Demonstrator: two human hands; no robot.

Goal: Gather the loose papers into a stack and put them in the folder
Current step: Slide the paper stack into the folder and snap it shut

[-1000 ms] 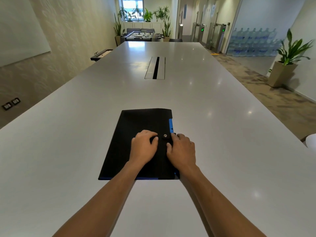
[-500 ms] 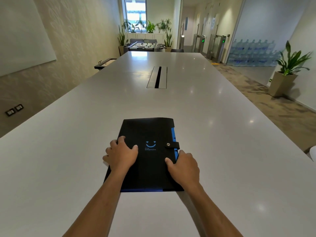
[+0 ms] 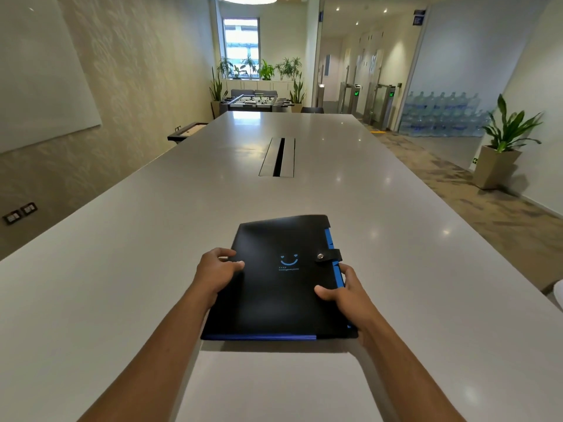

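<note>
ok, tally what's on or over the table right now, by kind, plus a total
Folders: 1, the black folder, snap strap shut
Hands: 2, the left hand and right hand, gripping the folder's side edges
Cable slots in the table: 1, the cable slot
Loose papers: 0 in view
Total: 4

Folder (image 3: 274, 287) shut, contents hidden; right-hand fingers (image 3: 344, 271) tuck under its edge, tiny logo text (image 3: 288, 269) unreadable.
</note>
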